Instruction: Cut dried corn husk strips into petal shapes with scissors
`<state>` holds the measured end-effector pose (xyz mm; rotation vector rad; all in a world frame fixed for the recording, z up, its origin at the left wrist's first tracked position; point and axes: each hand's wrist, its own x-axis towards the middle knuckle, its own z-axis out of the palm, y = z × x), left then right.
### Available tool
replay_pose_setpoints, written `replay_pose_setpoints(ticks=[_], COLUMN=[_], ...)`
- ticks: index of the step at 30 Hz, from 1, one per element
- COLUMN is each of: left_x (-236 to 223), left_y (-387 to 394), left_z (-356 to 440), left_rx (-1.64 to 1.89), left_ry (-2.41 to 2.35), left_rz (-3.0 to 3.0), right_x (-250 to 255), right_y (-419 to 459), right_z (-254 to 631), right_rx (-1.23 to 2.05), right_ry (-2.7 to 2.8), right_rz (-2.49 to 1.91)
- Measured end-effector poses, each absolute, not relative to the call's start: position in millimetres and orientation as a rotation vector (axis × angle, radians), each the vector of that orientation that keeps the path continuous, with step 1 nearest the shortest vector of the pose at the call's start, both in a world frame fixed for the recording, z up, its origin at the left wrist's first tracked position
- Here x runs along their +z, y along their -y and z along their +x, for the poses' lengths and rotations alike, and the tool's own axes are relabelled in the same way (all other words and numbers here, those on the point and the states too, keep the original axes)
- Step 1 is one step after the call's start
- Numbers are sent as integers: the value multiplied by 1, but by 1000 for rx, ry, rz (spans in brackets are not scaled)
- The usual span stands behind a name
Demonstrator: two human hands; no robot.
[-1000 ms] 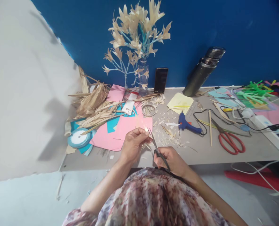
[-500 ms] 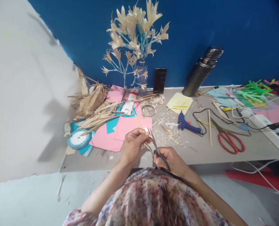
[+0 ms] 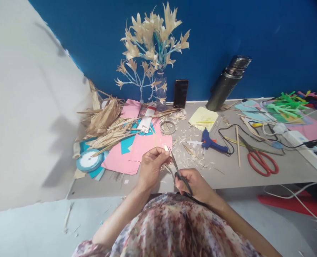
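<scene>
Between the thumb and fingers of my left hand (image 3: 150,166) is a small pale piece (image 3: 166,147), which looks like dried husk; much of it is hidden by the fingertips. My right hand (image 3: 195,182) grips dark-handled scissors (image 3: 175,163), their blades pointing up and away from me. The blade tips are close beside the pale piece; I cannot tell whether they touch it. Pale clippings (image 3: 192,151) lie scattered on the table just beyond both hands, and pink paper (image 3: 137,150) lies beyond my left hand.
Husks (image 3: 105,119) and a ribbon spool (image 3: 89,160) lie at left. Husk flowers (image 3: 147,39) stand by the blue wall, near a phone (image 3: 180,93) and a flask (image 3: 228,84). At right are a glue gun (image 3: 211,142), red-handled scissors (image 3: 262,162) and a power strip (image 3: 308,151).
The camera view has shifted slightly. Both hands keep nearly the same pose, with the scissors still beside the pale piece.
</scene>
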<state>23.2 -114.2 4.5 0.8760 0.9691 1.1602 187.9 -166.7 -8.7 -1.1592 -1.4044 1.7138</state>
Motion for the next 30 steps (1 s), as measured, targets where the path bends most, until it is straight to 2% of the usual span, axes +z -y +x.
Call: replay_pose_setpoints(ticks=[16, 30], left_x=[15, 11], left_y=[111, 112], left_z=[23, 19], left_rx=[1156, 1134], left_ry=[-972, -1003], left_rz=[802, 984], right_x=[-16, -24], right_y=[165, 170], right_z=[187, 182], right_rx=[1692, 1732], right_ry=[1414, 1289], right_rz=[-1147, -1192])
